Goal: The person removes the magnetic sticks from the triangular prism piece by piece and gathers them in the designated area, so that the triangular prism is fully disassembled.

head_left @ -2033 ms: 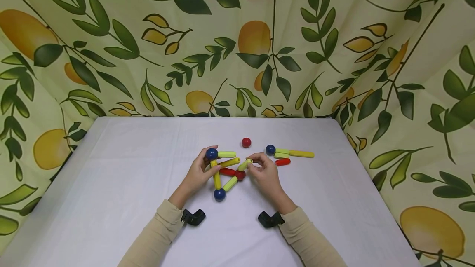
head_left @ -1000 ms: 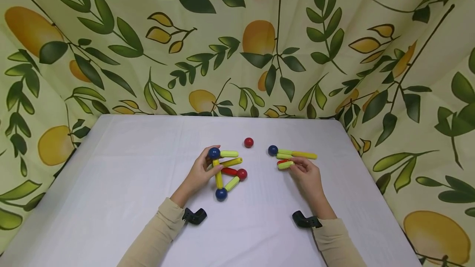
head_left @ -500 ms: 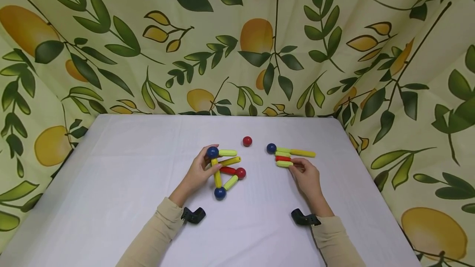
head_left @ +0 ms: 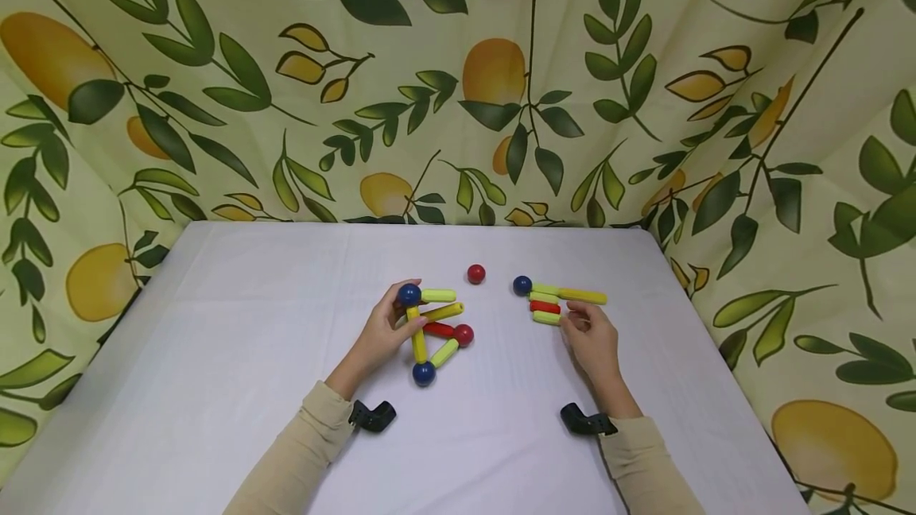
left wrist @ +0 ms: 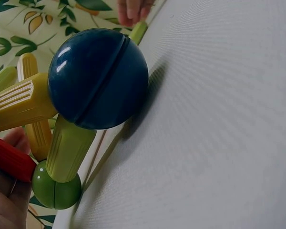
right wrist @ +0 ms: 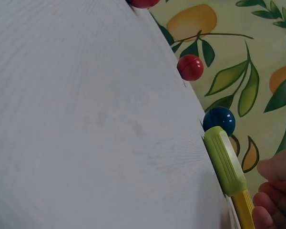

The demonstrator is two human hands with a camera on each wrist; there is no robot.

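Observation:
My left hand (head_left: 379, 340) grips a frame of magnetic building sticks and balls, with the thumb over its upright yellow stick (head_left: 418, 346). That stick joins an upper blue ball (head_left: 409, 295) to a lower blue ball (head_left: 424, 373). A red stick (head_left: 439, 330) and a light green stick (head_left: 444, 354) meet at a red ball (head_left: 463, 334). In the left wrist view a green ball (left wrist: 56, 185) also belongs to the frame. My right hand (head_left: 594, 340) hovers by a short light green stick (head_left: 546, 318) lying on the table, its fingers loosely bent and holding nothing.
Beside that stick lie a short red stick (head_left: 545, 307), another light green one (head_left: 544, 297), and a blue ball (head_left: 522, 286) in line with a yellow stick (head_left: 583, 296). A loose red ball (head_left: 475, 274) sits farther back. A patterned curtain (head_left: 429, 102) borders the white table (head_left: 286, 276).
My right hand has carried the light green stick from the frame to the right, laid it beside the red stick and let go. The left hand keeps its hold on the frame.

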